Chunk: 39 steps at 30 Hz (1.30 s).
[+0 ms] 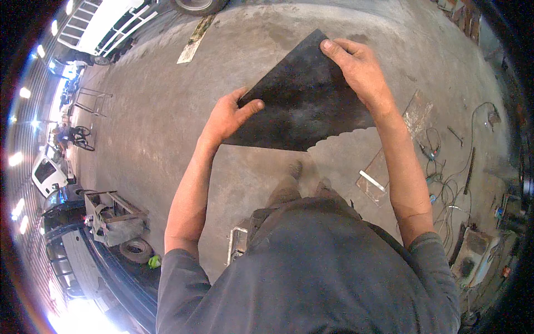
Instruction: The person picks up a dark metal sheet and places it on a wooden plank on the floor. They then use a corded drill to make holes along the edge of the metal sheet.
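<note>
A dark, flat sheet (300,103), roughly triangular and with a scalloped lower right edge, is held up in front of me above the floor. I cannot tell for sure what it is made of. My left hand (229,116) grips its left edge, thumb on the near face and fingers behind. Near the top corner, my right hand (359,69) clasps the sheet with the thumb on the face and the other fingers behind the edge. Both arms reach forward, and the sheet is tilted, its pointed corner up toward the right.
Cables (445,183) and tools litter the floor at the right, beside a flat plate (374,182) bearing a white strip. A metal-framed stand (114,217) and a tyre (136,250) are at the left by a dark vehicle (94,267). A white truck (108,28) stands far left.
</note>
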Tool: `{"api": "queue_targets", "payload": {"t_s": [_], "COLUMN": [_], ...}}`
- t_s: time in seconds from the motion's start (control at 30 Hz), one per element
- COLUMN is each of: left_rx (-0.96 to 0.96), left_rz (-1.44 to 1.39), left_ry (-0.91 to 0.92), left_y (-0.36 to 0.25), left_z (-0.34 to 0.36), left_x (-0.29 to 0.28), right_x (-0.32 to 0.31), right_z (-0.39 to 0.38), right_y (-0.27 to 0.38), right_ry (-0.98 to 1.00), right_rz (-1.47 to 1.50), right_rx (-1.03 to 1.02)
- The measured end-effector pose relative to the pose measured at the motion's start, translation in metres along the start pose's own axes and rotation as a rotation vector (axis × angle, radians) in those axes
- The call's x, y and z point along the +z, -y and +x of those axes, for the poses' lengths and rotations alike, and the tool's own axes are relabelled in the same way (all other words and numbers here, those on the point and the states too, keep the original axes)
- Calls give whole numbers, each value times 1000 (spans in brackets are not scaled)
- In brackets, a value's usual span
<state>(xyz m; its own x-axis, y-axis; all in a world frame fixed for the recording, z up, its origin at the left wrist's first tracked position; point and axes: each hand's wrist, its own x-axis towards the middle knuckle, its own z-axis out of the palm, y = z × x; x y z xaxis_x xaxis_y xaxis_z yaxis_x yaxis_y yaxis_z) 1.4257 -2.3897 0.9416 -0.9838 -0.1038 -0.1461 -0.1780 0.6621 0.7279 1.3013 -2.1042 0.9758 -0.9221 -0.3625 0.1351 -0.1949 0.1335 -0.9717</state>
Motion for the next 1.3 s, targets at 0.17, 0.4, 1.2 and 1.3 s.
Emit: {"api": "queue_targets", "payload": {"t_s": [0.17,0.4,1.2,1.3], "left_rx": [-96,-158,-605,-663], "left_rz": [93,86,123,170], "left_ry": [188,208,-417,-477], "left_y": [-19,-4,355,405], "left_z": [2,-9,-190,-155], "left_x": [-2,0,-222,-216], "right_x": [-8,18,302,316], "right_z": [14,66,-54,54], "right_y": [-14,-58,-255,-284], "right_ry": [16,188,624,543], "right_rz": [-66,-45,-18,67], "right_rx": [-9,-6,826,910]}}
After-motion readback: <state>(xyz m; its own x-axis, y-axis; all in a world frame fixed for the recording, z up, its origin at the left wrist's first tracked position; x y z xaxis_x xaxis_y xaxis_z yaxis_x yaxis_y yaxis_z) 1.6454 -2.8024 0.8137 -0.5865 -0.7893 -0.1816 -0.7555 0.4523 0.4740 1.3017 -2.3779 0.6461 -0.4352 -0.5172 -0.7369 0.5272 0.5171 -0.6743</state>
